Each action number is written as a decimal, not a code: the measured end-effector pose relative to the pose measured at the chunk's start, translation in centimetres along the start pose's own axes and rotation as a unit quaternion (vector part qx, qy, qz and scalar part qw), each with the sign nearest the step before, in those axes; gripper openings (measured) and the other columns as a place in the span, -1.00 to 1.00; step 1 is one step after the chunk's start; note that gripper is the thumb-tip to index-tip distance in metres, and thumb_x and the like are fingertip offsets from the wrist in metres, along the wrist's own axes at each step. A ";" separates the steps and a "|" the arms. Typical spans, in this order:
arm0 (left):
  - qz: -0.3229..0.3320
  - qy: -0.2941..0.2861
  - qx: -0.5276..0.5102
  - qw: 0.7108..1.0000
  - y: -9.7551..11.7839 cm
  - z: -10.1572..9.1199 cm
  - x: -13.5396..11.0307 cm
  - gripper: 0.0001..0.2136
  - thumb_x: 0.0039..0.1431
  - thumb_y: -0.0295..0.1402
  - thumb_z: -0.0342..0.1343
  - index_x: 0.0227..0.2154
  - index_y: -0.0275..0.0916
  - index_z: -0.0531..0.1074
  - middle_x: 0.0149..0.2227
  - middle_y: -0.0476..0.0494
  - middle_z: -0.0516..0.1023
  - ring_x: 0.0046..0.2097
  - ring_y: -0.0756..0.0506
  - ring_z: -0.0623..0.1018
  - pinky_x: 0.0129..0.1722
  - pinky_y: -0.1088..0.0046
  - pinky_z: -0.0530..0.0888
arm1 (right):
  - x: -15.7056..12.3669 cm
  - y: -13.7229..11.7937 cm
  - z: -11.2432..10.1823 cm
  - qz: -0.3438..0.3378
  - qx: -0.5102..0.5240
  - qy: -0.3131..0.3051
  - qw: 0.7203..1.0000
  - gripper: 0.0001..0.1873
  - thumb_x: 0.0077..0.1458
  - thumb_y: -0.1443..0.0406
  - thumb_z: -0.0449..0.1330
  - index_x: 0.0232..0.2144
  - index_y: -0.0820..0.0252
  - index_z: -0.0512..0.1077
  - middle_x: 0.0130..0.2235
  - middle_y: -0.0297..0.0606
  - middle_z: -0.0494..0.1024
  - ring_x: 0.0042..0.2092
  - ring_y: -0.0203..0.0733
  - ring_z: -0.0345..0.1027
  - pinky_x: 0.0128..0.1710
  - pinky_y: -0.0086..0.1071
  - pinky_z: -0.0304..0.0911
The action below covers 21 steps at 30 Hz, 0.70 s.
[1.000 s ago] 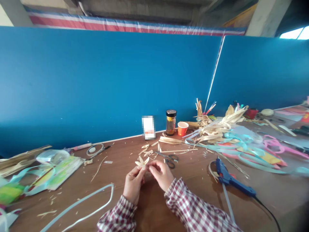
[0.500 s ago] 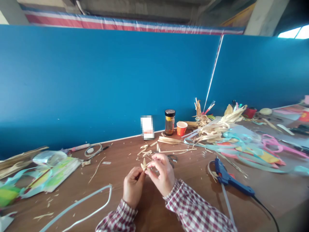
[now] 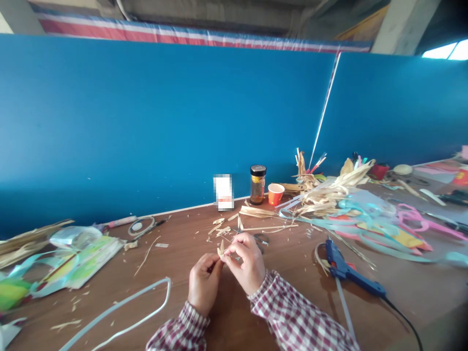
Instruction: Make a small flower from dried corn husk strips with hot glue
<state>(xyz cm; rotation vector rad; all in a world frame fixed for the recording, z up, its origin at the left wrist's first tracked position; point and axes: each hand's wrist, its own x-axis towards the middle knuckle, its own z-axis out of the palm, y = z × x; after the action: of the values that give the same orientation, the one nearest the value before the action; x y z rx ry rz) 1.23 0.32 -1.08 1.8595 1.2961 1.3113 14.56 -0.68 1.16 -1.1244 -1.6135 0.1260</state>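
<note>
Between my two hands is a small pale piece of dried corn husk (image 3: 221,249) with a pointed tip standing up. My left hand (image 3: 205,282) is closed, its thumb and forefinger pinching the piece from below. Fingers of my right hand (image 3: 245,261) pinch the same piece from the right side, near its top. The lower end of the piece is hidden by my fingers. Scraps of corn husk (image 3: 219,229) lie just beyond my hands, and a dark pair of scissors (image 3: 261,239) is partly hidden behind my right hand.
A blue glue gun (image 3: 351,275) with a black cord lies at right. Behind it are a husk heap (image 3: 325,195), ribbons and pink scissors (image 3: 413,217). A lidded jar (image 3: 258,185) and red paper cup (image 3: 276,195) stand by the blue partition (image 3: 164,122). White tubing (image 3: 120,304) lies front left.
Both hands and the husk piece have shifted very slightly to the right. The upright tip has turned a little, and my fingertips sit closer around it.
</note>
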 end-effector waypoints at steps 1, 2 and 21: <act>-0.005 0.000 0.001 1.000 0.0 0.0 0.0 -0.81 0.05 -0.31 0.05 -0.42 -0.27 0.54 -0.52 -0.11 0.52 -0.46 -0.07 0.47 -0.44 0.48 0.39 | 0.0 0.0 0.0 0.001 0.001 0.000 1.000 -0.94 -0.06 0.35 0.24 -0.51 0.16 0.41 -0.37 -0.27 0.32 -0.28 -0.19 0.25 -0.26 -0.32 0.24; -0.013 -0.001 0.001 1.000 -0.1 0.0 -0.1 -0.81 0.04 -0.31 0.05 -0.41 -0.27 0.54 -0.52 -0.10 0.52 -0.46 -0.07 0.47 -0.44 0.48 0.39 | 0.0 0.0 0.0 0.003 0.001 0.001 1.000 -0.94 -0.06 0.35 0.24 -0.51 0.16 0.41 -0.37 -0.27 0.31 -0.27 -0.19 0.25 -0.26 -0.32 0.24; -0.062 -0.047 -0.047 0.996 0.3 0.3 -0.1 -0.77 0.06 -0.29 0.03 -0.37 -0.29 0.54 -0.63 -0.01 0.43 -0.56 -0.02 0.37 -0.54 0.52 0.31 | 0.0 0.3 -0.3 0.018 0.035 0.005 0.999 -0.90 -0.10 0.43 0.25 -0.52 0.14 0.46 -0.27 -0.26 0.31 -0.24 -0.21 0.24 -0.24 -0.31 0.26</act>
<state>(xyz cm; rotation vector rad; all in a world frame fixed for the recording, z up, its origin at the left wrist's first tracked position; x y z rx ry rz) 1.63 0.14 -1.02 1.7264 1.2592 1.1845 14.92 -0.63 1.10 -1.0980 -1.5682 0.1981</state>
